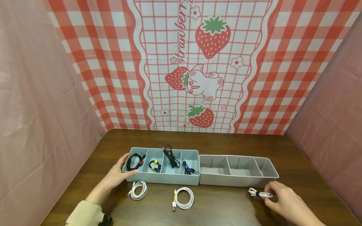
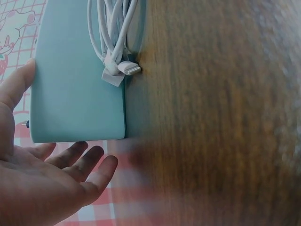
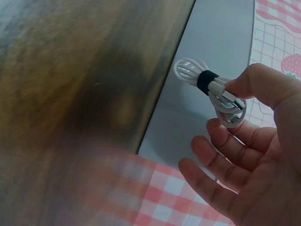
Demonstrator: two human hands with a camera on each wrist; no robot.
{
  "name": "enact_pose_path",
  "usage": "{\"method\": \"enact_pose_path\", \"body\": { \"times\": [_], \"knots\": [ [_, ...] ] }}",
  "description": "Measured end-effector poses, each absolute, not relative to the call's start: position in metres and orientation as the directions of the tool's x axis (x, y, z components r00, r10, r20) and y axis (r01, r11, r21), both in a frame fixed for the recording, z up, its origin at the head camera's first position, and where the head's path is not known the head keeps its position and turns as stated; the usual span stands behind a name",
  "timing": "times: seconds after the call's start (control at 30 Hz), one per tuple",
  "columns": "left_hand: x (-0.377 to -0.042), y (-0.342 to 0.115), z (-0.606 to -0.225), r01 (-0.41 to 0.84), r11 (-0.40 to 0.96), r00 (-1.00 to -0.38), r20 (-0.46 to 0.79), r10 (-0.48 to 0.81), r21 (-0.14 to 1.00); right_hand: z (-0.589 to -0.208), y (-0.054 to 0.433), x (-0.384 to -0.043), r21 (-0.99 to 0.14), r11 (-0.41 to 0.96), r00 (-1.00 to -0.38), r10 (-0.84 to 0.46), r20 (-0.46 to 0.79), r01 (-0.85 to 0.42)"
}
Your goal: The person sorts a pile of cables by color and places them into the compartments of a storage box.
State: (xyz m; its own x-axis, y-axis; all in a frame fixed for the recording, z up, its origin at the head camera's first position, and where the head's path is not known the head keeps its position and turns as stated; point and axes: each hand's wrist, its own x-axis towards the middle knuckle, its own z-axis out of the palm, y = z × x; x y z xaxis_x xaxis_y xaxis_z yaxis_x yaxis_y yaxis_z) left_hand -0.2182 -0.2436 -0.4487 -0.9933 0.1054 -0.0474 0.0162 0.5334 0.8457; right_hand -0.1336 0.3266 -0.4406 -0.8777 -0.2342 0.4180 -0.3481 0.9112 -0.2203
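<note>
one-handed, pinching the black-banded white usb cable (image 1: 263,194) in the right hand (image 1: 284,200), just in front of the gray divided tray (image 1: 234,180), roughly parallel to it.

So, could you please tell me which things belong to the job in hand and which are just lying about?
Job, apparently:
white cable in the right hand
blue tray, touched by the left hand
grey tray
two other white cables
four dark cables

Just about:
strawberry cloth
pink curtains

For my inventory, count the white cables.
3: one white coil before the left end of the blue tray; a yellow-tied coil before its right half; a black-banded bundle held by the right hand. No others show.
</note>
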Motion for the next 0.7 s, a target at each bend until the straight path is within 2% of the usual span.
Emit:
{"method": "enact_pose_path", "body": {
  "times": [0.17, 0.43, 0.7],
  "knots": [
    [-0.218, -0.243, -0.448, 0.012, 0.539, -0.993, -0.052, 0.102, 0.842, -0.437, 0.323, -0.137, -0.193, 0.89, -0.814, -0.265, 0.517, -0.412],
    [-0.217, -0.242, -0.446, 0.001, 0.539, -0.992, -0.065, 0.105, 0.843, -0.424, 0.314, -0.137, -0.191, 0.903, -0.827, -0.245, 0.507, -0.384],
    [-0.218, -0.242, -0.446, 0.012, 0.539, -0.994, -0.051, 0.101, 0.842, -0.41, 0.306, -0.137, -0.172, 0.894, -0.803, -0.27, 0.531, -0.414]
  ]
}}
